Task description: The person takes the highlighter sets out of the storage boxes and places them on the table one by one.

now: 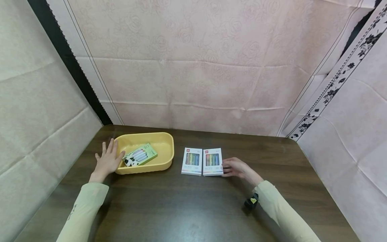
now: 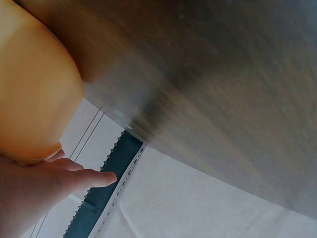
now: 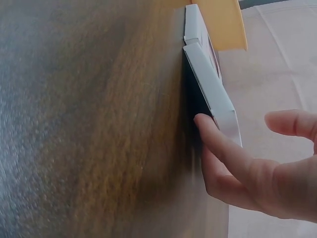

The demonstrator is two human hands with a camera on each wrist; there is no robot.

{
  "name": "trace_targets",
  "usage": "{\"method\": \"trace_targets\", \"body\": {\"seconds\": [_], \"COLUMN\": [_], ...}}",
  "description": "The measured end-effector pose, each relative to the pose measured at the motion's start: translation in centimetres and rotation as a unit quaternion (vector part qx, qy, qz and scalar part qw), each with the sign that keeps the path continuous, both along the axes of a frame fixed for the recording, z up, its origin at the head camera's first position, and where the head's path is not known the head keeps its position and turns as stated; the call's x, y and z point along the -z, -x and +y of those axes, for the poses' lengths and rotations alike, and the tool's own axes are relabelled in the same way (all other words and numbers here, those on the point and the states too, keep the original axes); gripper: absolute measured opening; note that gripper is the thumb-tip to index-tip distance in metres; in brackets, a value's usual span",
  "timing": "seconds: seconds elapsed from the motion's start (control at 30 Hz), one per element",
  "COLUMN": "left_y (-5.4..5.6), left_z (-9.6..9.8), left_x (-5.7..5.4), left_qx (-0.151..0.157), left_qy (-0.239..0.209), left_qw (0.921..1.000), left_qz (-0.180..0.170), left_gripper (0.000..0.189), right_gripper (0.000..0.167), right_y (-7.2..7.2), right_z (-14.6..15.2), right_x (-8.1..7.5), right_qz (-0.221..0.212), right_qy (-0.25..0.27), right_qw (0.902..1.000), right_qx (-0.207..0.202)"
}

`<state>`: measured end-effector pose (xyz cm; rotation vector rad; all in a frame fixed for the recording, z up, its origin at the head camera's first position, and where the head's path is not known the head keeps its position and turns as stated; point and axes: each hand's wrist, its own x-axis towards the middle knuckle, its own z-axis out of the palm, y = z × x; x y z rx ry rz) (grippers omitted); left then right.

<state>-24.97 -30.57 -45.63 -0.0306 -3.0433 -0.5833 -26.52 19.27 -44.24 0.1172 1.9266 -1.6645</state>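
Observation:
My left hand [image 1: 108,158] rests at the left rim of a yellow plastic tray [image 1: 165,153], fingers spread and straight. Inside the tray lies a green box with a panda picture [image 1: 140,155]. Two white boxes with windows showing coloured sticks lie side by side: the left white box [image 1: 191,161] and the right white box [image 1: 212,162]. Fingers of my right hand [image 1: 239,169] touch the outer edge of the right one. In the right wrist view that box [image 3: 210,79] tilts up at its near edge, a fingertip under it and another digit standing apart.
Everything stands on a dark wooden table [image 1: 169,208]. Pale patterned cloth [image 1: 193,80] hangs behind it and at both sides. A small black device [image 1: 251,201] is strapped at the right wrist, low over the tabletop.

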Motion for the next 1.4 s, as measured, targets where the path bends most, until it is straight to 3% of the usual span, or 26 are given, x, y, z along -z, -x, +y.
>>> {"method": "trace_targets", "body": {"seconds": [1.4], "left_y": [0.01], "left_z": [-0.01], "left_x": [0.04], "left_qx": [0.000], "left_qy": [-0.001], "left_qw": [1.0000], "left_qz": [0.003], "left_gripper": [0.070], "right_gripper": [0.044], "right_y": [-0.16], "right_z": [0.05], "right_x": [-0.09], "right_qz": [-0.001], "right_qy": [0.003], "right_qw": [0.9999], "right_qx": [-0.011]}}
